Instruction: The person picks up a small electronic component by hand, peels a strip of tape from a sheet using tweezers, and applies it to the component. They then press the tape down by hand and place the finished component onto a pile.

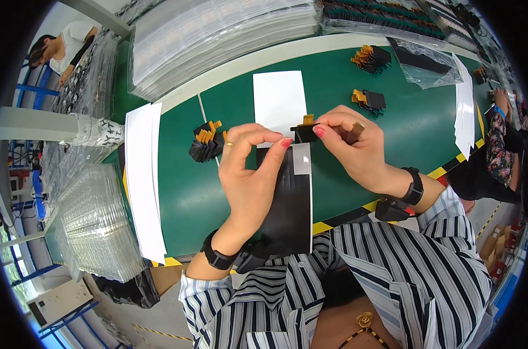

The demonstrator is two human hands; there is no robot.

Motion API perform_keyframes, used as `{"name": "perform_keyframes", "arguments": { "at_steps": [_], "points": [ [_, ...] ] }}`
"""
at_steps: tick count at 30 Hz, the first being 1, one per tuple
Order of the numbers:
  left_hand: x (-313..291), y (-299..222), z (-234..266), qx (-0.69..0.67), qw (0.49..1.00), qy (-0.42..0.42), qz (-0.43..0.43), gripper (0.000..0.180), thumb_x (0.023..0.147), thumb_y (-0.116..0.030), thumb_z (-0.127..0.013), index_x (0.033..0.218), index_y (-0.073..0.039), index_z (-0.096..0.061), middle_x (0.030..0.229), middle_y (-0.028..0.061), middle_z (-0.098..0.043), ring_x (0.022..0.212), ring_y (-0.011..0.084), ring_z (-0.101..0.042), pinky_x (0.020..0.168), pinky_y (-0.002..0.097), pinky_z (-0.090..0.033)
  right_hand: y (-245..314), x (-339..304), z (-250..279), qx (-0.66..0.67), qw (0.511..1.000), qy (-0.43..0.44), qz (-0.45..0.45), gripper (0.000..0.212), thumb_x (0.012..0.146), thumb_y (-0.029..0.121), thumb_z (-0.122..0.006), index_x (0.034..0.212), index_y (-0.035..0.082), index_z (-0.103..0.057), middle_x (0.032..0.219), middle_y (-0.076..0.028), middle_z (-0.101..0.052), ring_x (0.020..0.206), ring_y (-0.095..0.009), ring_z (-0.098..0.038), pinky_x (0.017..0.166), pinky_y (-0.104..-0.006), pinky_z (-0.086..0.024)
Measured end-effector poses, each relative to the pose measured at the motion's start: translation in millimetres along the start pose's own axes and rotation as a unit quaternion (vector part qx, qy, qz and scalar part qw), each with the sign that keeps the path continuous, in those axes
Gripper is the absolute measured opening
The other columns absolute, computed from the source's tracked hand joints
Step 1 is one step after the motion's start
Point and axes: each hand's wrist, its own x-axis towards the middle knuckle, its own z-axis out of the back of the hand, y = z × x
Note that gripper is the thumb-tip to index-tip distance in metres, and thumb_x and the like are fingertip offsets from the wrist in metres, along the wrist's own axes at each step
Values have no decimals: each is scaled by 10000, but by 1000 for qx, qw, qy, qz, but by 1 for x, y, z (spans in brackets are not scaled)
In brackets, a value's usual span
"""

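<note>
Angling wrists inward past the striped edge point(371, 206); pinching a black-and-orange part point(304, 134) with the right hand point(360, 154) by the white sheet point(278, 99); holding the left hand point(249, 180) near, impossible to tell whether gripping; leaving green tabletop point(412, 119) showing rightward.

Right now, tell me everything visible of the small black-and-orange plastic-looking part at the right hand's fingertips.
The small black-and-orange plastic-looking part has a dark, blocky body with an orange piece standing at its upper edge. The bare right hand pinches its right side between thumb and forefinger. The bare left hand has its thumb tip close to the left side; whether it touches is unclear. In view, the part overlaps the flat white rectangular paper-like sheet. Finer details are too small to tell.
</note>
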Motion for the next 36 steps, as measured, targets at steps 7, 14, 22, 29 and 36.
{"name": "perform_keyframes", "arguments": {
  "at_steps": [7, 14, 22, 29, 36],
  "points": [
    [-2, 2, 2, 143, 986, -14, -90, 108, 695, -6, -644, 794, -47, -634, 784, 50, -558, 760, 177, -468, 692, 266, -372, 7, 0, -3, -42, 999, 28, 19, 66, 790, -24, -559, 852, -18, -580, 802, -28, -522, 604, -28, -429, 489, -168, -320],
    [-2, 6, -2, 11, 997, 72, 3, 116, 746, 3, -592, 851, -31, -627, 811, 47, -586, 741, 128, -526, 687, 231, -412, 10, 1, -1, -64, 996, 38, 55, 64, 773, -30, -561, 830, -5, -575, 768, -39, -520, 601, -69, -444, 496, -198, -340],
    [-6, 10, -3, -24, 992, 83, 90, 232, 805, -16, -548, 1037, -19, -553, 824, 33, -594, 724, 86, -531, 674, 217, -426, -9, 28, 83, -276, 954, -52, 102, 75, 808, 12, -525, 857, -25, -568, 777, -66, -524, 675, -137, -487, 606, -233, -390],
    [-5, 14, -2, 18, 990, 104, 96, 253, 795, -17, -559, 1048, -27, -542, 811, 38, -593, 718, 102, -537, 664, 217, -437, -23, 21, 99, -319, 945, -72, 23, 116, 844, 32, -480, 852, -32, -576, 819, -69, -540, 765, -128, -494, 679, -229, -384],
    [-29, -9, 22, 484, 840, 191, -152, 299, 711, -109, -639, 989, -34, -561, 930, 71, -584, 765, 191, -532, 621, 243, -473, 20, 1, 52, 78, 996, -5, -33, 145, 853, 59, -493, 858, -69, -560, 855, -116, -581, 684, -177, -568, 628, -248, -459]
  ]
}}
